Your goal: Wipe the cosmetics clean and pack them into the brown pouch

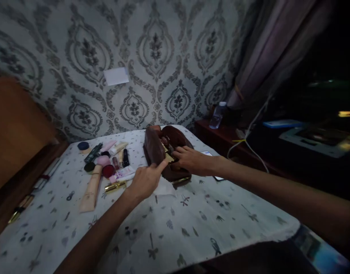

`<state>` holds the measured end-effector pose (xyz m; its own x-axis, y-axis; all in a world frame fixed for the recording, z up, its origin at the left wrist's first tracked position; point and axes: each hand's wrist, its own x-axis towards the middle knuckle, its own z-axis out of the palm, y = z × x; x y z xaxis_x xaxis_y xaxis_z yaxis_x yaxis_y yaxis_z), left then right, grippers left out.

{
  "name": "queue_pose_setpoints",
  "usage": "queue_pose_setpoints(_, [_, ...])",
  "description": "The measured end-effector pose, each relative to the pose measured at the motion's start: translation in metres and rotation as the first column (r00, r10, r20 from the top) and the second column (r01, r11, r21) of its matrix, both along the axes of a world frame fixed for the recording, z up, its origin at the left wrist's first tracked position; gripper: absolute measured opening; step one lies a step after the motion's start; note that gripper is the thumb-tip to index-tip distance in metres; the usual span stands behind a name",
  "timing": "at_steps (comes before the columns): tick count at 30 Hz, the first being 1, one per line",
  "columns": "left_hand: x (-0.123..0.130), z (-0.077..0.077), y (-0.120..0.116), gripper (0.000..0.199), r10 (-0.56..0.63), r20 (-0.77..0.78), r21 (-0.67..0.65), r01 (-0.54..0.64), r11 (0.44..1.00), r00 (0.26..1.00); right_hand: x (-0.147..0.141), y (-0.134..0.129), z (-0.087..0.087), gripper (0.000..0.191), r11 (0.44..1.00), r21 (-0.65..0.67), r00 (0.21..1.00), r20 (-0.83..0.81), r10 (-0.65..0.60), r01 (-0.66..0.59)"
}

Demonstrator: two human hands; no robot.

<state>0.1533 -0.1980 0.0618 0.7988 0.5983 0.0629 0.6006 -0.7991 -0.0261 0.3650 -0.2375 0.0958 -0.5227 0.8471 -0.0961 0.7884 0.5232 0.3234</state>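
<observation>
A dark brown handbag with gold-coloured metal parts rests on the patterned cloth. My left hand is at its near left side, fingers closed at the bag's edge, one finger reaching the gold piece. From the right, my right hand has its curled fingers at the bag's opening, by the same gold piece. Its fingertips are partly hidden, and the bag's inside is too dark to make out. A white sheet or tissue lies under the bag's near side.
Left of the bag lie several cosmetics, among them a beige tube, a gold lipstick tube and a red round container. A phone lies behind my right wrist. A plastic bottle stands on the side table.
</observation>
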Motion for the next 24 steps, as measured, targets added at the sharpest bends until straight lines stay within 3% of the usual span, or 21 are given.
queue_pose_setpoints(5, [-0.032, -0.014, -0.006, 0.067, -0.032, 0.062, 0.018, 0.031, 0.999, 0.998, 0.002, 0.006, -0.008, 0.028, 0.999, 0.025, 0.999, -0.030, 0.038, -0.037])
queue_pose_setpoints(10, [-0.097, -0.046, -0.020, 0.034, -0.028, 0.051, -0.018, 0.029, 0.999, 0.998, -0.003, -0.008, -0.001, 0.040, 0.995, 0.100, 0.995, -0.097, 0.038, -0.029])
queue_pose_setpoints(14, [-0.133, -0.068, -0.034, 0.027, -0.085, 0.052, -0.019, 0.086, 0.996, 0.995, -0.018, -0.030, 0.005, 0.043, 0.965, 0.255, 0.970, -0.244, 0.011, 0.053])
queue_pose_setpoints(16, [-0.137, -0.073, -0.037, 0.019, -0.039, 0.043, -0.030, 0.041, 0.999, 0.998, -0.036, -0.047, 0.010, 0.035, 0.951, 0.303, 0.913, -0.402, 0.066, 0.065])
queue_pose_setpoints(20, [-0.133, -0.071, -0.028, 0.013, 0.061, 0.072, -0.074, -0.056, 0.996, 0.996, -0.088, -0.098, 0.032, 0.034, 0.909, 0.404, 0.691, -0.628, 0.359, -0.105])
queue_pose_setpoints(22, [-0.132, -0.064, -0.014, 0.018, 0.116, 0.127, -0.060, -0.110, 0.992, 0.985, -0.111, -0.126, 0.041, 0.028, 0.914, 0.380, 0.666, -0.647, 0.371, -0.139])
queue_pose_setpoints(24, [-0.134, -0.055, 0.005, 0.028, 0.199, 0.199, -0.032, -0.197, 0.980, 0.960, -0.126, -0.150, 0.043, 0.023, 0.927, 0.374, 0.609, -0.730, 0.312, -0.026])
